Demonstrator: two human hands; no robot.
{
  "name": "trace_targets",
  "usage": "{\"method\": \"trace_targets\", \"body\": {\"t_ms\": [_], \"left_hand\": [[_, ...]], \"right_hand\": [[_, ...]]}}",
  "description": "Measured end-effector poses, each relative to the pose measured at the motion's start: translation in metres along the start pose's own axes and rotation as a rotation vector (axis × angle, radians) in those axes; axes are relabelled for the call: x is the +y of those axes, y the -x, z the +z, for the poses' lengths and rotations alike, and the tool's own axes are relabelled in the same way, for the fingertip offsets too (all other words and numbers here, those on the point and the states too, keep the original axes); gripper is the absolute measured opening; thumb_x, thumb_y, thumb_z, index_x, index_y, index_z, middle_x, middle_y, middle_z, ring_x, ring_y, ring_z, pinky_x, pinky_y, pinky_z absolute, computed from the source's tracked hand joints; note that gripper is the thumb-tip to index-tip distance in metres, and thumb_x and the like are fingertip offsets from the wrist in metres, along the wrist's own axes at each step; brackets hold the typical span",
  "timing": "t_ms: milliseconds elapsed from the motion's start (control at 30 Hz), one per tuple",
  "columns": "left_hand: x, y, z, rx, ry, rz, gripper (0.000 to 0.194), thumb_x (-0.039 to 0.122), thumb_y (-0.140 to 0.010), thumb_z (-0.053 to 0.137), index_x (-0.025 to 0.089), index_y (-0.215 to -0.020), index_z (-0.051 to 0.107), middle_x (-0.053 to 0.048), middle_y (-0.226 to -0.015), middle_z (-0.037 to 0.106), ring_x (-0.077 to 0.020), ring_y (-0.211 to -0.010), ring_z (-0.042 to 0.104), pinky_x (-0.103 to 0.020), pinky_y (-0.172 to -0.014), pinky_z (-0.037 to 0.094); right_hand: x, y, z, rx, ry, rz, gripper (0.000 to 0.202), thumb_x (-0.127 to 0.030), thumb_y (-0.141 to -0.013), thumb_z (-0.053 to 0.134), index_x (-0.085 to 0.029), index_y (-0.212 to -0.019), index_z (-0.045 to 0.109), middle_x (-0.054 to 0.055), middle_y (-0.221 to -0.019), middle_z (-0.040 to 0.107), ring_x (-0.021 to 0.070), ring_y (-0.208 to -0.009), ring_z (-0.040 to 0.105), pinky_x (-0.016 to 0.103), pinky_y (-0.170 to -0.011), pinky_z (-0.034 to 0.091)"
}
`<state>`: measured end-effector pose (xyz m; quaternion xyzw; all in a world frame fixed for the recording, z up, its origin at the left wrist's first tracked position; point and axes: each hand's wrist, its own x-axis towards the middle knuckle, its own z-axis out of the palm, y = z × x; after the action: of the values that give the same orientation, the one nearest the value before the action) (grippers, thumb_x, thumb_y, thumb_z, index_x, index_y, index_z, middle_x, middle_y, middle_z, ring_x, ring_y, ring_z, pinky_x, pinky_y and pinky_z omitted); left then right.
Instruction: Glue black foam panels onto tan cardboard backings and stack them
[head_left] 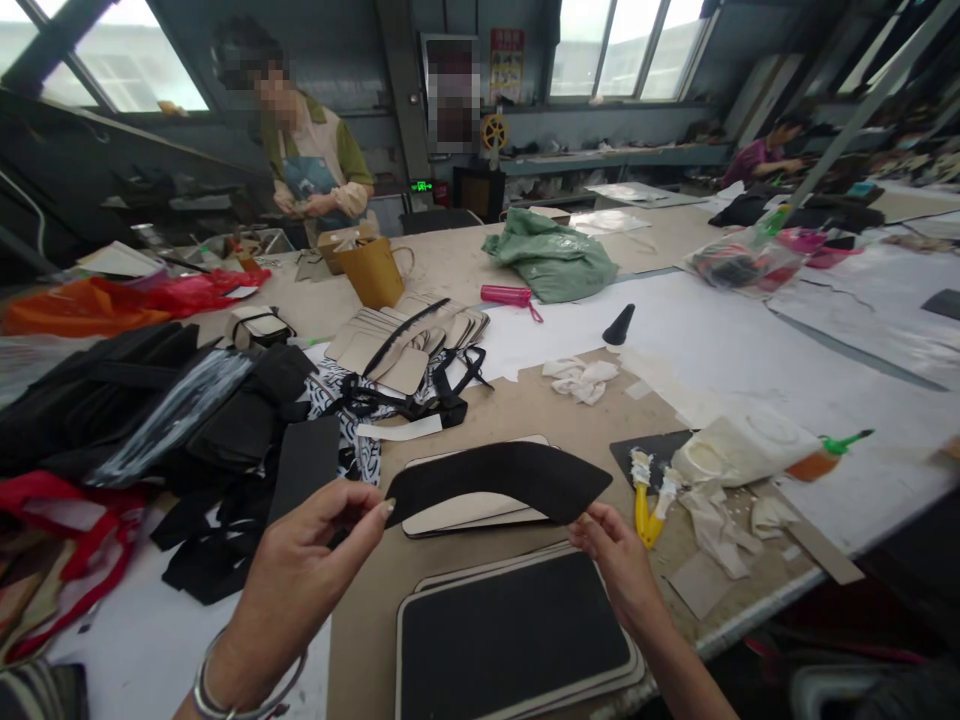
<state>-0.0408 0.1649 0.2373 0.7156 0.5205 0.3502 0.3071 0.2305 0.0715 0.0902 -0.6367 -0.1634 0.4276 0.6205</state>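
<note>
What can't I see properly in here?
In the head view:
Stacked beige boards: middle hidden by the curved black strip.
Black rectangular panel with beige border: near left corner cut off by the bottom edge.
Crumpled green sack: its sides hide any contents.
Red-and-yellow wall poster: writing too small and blurred.

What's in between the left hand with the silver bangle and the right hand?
In the head view, a curved, flat black strip stretches from the left hand to the right hand; cream panels with rounded corners show behind it.
</note>
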Motion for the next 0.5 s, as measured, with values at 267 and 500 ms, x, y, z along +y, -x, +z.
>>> {"method": "trace_targets", "body": {"t_ms": [267,500], "left_hand": [[-0.024,-0.003,0.005,-0.074,0.1,-0.245,0.029,0.045,-0.065,0.064,0.016,-0.069,0.062,-0.001,-0.062,0.059,-0.0122,-0.055,0.053,-0.02,-0.05,0.042],[-0.101,-0.012,0.032,-0.113,0.28,-0.581,0.036,0.05,-0.055,0.065,0.015,-0.055,0.054,0.003,-0.045,0.048,-0.0091,-0.045,0.041,-0.02,-0.044,0.033]], "right_hand": [[0.012,-0.016,-0.004,-0.035,0.347,-0.113,0.037,-0.054,-0.07,0.057,-0.018,-0.077,0.056,-0.003,-0.06,0.052,0.0129,-0.052,0.045,0.025,-0.051,0.037],[0.011,-0.049,-0.012,-0.178,0.72,-0.119,0.028,-0.047,-0.065,0.045,-0.02,-0.063,0.051,-0.003,-0.054,0.048,0.0155,-0.055,0.046,0.027,-0.053,0.036]]}}
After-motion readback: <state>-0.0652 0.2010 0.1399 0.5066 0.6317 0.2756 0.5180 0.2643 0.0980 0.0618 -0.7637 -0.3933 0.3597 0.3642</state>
